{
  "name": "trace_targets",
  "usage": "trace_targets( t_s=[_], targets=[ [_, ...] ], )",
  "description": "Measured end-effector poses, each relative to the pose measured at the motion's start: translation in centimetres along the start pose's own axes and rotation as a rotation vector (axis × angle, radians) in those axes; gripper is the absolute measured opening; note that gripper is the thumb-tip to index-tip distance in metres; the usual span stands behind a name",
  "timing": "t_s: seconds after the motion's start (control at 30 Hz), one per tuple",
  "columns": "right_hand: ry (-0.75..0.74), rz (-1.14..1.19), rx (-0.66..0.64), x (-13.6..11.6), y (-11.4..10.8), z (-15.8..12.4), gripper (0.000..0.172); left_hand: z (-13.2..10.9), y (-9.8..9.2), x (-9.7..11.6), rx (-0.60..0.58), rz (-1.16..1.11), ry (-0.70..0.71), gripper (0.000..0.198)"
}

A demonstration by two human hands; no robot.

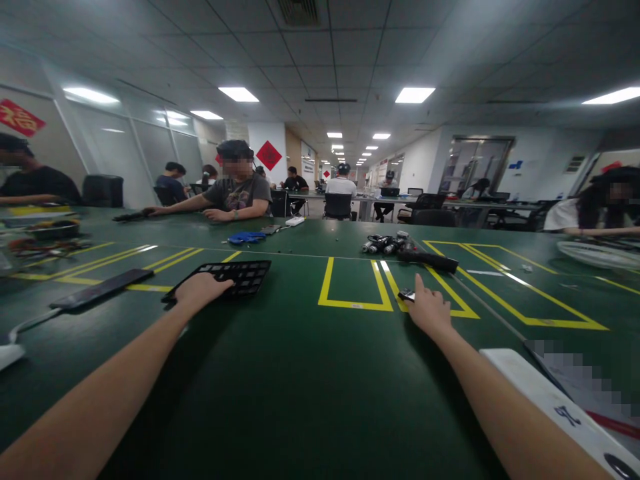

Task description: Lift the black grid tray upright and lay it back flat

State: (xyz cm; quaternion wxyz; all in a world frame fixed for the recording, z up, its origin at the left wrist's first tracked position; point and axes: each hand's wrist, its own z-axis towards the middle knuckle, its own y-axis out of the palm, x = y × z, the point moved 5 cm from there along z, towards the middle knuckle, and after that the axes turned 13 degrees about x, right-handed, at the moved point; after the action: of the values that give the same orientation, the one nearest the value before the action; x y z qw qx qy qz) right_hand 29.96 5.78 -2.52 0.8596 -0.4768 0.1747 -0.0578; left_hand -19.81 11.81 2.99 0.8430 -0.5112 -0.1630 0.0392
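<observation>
A black tray with a grid of compartments [247, 277] lies on the green table [300, 373], left of the middle. My left hand [203, 291] grips its near left part, the thumb stretched over the top. Over to the right, my right hand [429, 308] holds a small dark and silver object [407, 295] between its fingers, with the index finger pointing forward. Yellow tape rectangles [355, 307] mark the table beside and beneath that hand. What the small object is, I cannot tell.
Beyond my right hand lie a black cylinder [430, 261] and a heap of metallic parts [385, 243]. A dark power strip [103, 290] is at left, blue gloves [246, 237] farther back. A white case [545, 400] sits near right. A person [237, 190] sits across.
</observation>
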Motion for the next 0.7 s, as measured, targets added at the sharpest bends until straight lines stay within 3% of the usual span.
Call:
trace_targets(
  t_s=[0.1,0.27,0.37,0.47,0.6,0.7],
  targets=[
    [-0.022,-0.028,0.045,-0.2,-0.1,0.0,0.064,-0.2,-0.3,0.5,0.007,0.123,0.024,0.050],
    [-0.187,0.071,0.163,-3.9,-1.5,-1.1,0.059,-2.4,-0.8,6.6,0.167,0.023,0.272,0.040],
    [-0.320,0.301,0.054,-7.8,-1.6,-3.4,0.058,-6.2,0.3,11.7,0.128,-0.144,0.574,0.041],
    [-0.478,0.525,-0.128,-11.2,-1.4,-6.8,0.056,-10.1,2.1,15.0,-0.034,-0.235,0.814,0.039],
    [-0.640,0.453,-0.350,-13.2,-1.0,-10.2,0.057,-11.3,3.6,15.5,-0.114,-0.266,0.832,0.034],
    [-0.666,0.391,-0.403,-13.4,-1.3,-10.6,0.059,-10.7,4.0,15.2,-0.107,-0.298,0.846,0.032]
  ],
)
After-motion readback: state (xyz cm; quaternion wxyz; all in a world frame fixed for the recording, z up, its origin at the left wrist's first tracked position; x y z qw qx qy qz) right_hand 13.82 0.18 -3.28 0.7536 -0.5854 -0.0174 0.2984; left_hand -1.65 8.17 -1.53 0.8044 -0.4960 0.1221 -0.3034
